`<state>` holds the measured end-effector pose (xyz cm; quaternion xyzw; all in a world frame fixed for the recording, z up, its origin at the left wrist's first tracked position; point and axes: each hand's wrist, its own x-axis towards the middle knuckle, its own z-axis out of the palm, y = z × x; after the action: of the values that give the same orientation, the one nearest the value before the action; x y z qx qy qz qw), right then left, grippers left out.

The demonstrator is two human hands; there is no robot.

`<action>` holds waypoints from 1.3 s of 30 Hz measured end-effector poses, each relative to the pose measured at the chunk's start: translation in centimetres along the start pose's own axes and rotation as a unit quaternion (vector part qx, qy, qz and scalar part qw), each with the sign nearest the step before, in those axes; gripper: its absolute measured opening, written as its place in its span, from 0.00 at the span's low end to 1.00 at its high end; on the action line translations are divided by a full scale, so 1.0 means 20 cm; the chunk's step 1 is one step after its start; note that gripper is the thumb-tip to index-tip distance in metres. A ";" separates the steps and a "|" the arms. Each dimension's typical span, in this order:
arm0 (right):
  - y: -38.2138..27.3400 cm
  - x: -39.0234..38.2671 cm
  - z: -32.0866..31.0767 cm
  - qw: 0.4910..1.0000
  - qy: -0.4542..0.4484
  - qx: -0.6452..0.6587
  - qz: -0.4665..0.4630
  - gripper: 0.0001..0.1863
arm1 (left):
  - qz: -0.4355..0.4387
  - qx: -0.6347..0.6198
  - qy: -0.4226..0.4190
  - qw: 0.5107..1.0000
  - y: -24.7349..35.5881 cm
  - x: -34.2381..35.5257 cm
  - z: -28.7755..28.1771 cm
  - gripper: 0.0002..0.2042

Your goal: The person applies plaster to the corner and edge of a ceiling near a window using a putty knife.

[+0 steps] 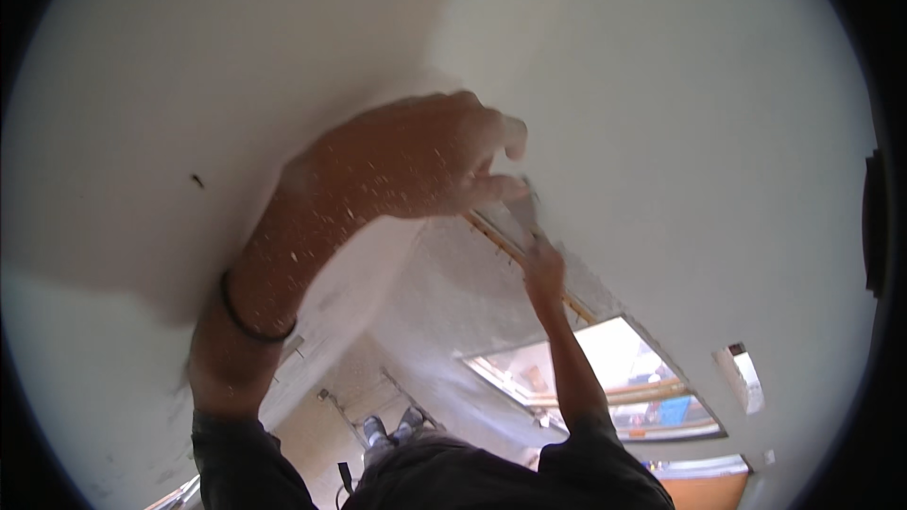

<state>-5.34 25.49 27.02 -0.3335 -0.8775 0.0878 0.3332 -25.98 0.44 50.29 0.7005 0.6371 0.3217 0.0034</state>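
My left hand [416, 156] is large and close in view, speckled with white dust. Its fingers are bent, with a gap between thumb and forefinger, and no object shows between them. The thumb tip overlaps the top of a scraper's blade [521, 212]; I cannot tell whether they touch. Lower and farther right, my right hand [544, 269] is closed around the scraper's handle, which the fingers mostly hide. The blade points upward, close to the edge of a pale plastered surface [624, 113].
A yellowish strip [501, 238] runs along the plaster edge. Below is a window opening [614, 373] with a wooden frame. My feet [392, 427] stand at a ladder [351, 411] far below. A white fitting [744, 378] sits at the right, and a small dark mark [196, 180] at the left.
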 end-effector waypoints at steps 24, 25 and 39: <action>-0.29 0.22 0.00 0.955 -0.201 -0.217 -0.011 0.22 | -0.009 0.070 0.012 0.997 -0.10 -0.04 0.09 0.16; -0.41 0.22 -0.02 0.959 -0.202 -0.194 -0.041 0.22 | -0.027 0.143 0.016 0.989 -0.07 -0.16 -0.02 0.16; -0.19 0.24 -0.04 0.963 -0.173 -0.206 -0.017 0.25 | 0.016 0.088 0.087 0.992 -0.12 -0.06 0.08 0.15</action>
<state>-9.52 25.54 31.58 -0.3594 -0.9266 -0.0443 0.1017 -27.31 0.41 47.49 0.6774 0.6493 0.3245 -0.1189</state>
